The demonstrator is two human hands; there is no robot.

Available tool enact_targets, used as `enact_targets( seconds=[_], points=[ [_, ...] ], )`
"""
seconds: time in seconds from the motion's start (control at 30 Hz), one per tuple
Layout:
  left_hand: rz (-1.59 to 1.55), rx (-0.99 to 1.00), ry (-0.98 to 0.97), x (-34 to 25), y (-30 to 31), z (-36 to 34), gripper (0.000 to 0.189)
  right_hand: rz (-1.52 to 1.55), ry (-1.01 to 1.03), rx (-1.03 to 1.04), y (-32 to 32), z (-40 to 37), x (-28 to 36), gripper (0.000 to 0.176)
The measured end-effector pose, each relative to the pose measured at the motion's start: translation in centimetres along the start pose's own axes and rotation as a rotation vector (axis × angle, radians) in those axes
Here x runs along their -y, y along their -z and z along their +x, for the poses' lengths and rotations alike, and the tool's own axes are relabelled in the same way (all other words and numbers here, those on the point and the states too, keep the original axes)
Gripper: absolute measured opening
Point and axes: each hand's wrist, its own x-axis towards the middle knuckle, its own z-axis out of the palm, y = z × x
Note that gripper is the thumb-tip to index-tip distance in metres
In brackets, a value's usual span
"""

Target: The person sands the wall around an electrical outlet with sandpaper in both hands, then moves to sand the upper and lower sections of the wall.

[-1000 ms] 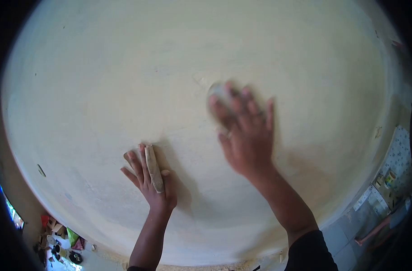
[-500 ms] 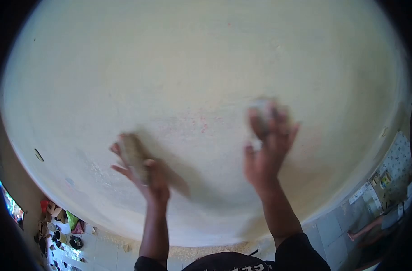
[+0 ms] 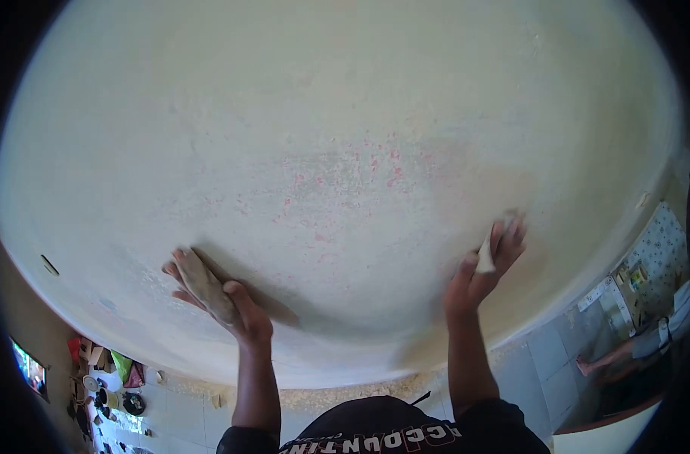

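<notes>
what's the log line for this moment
left hand: holds tan block on wall | right hand: presses pale pad on wall | wall: pink flecks

wall [image 3: 345,113]: cream paint/plaster, matt, chalky, pink flecks | block [image 3: 203,286], left hand [image 3: 245,321]: tan, rough, wood-like | pad [image 3: 486,257], right hand [image 3: 473,284]: pale, mat'l unclear | floor [image 3: 180,418]: grey tile, smooth

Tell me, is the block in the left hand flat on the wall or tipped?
Flat, it seems: the block lies against the wall, pressed there by the left hand.
</notes>
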Motion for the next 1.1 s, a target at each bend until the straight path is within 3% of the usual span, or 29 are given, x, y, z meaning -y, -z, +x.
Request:
enact_targets(
  seconds=[0.07, 0.13, 0.17, 0.23, 0.37, 0.47, 0.5, 0.6, 0.7, 0.8, 0.83, 0.9, 0.97, 1.1],
  points=[
    [-0.046, 0.002, -0.011, -0.1, -1.3, -3.1, 0.073, 0.021, -0.034, -0.052, -1.4, -5.4, -0.1, 0.052],
    [-0.019, 0.083, -0.038, -1.9, -2.3, -5.8, 0.074, -0.059, 0.225, 0.111, -1.8, -7.9, 3.6, 0.051],
    [0.069, 0.148, -0.108, -3.0, -2.0, -5.8, 0.074, -0.083, 0.298, 0.137, -1.6, -7.0, 3.8, 0.049],
    [-0.017, 0.100, -0.106, -2.6, -1.9, -4.2, 0.071, -0.131, 0.443, 0.190, -1.4, -3.1, 4.1, 0.046],
    [-0.090, -0.044, 0.012, -1.3, -1.5, -1.7, 0.071, 0.055, 0.057, 0.076, 0.8, 0.5, 1.1, 0.046],
    [-0.111, -0.015, 0.035, -2.6, -2.8, -4.3, 0.071, 0.028, 0.108, 0.065, -1.3, -5.7, 1.8, 0.050],
    [-0.030, 0.013, -0.077, -3.5, -3.4, -5.1, 0.070, -0.022, 0.222, 0.138, -1.5, -6.7, 3.2, 0.046],
    [0.067, 0.203, -0.116, -6.1, -2.5, -4.4, 0.078, -0.067, 0.401, 0.236, -0.6, -2.0, 4.4, 0.047],
    [-0.068, 0.109, -0.057, -5.2, -2.1, -2.4, 0.069, -0.012, 0.166, 0.117, 1.0, 2.7, 1.2, 0.048],
    [-0.033, 0.038, -0.041, -4.3, -2.7, -3.7, 0.069, 0.071, -0.079, 0.002, 1.3, -0.6, -1.9, 0.054],
    [-0.061, 0.051, -0.044, -5.3, -3.2, -4.5, 0.069, 0.050, -0.056, -0.021, 0.6, -2.6, -1.6, 0.052],
    [-0.053, 0.099, -0.081, -7.8, -4.2, -5.7, 0.070, 0.009, 0.138, 0.124, 0.6, -4.9, -0.4, 0.047],
    [-0.021, 0.134, -0.124, -9.8, -4.5, -4.7, 0.069, -0.038, 0.321, 0.221, 0.9, -3.0, -0.4, 0.044],
    [0.007, 0.031, -0.088, -8.9, -4.8, -2.9, 0.071, 0.028, 0.138, 0.153, 4.1, 4.0, -4.5, 0.052]
  ],
)
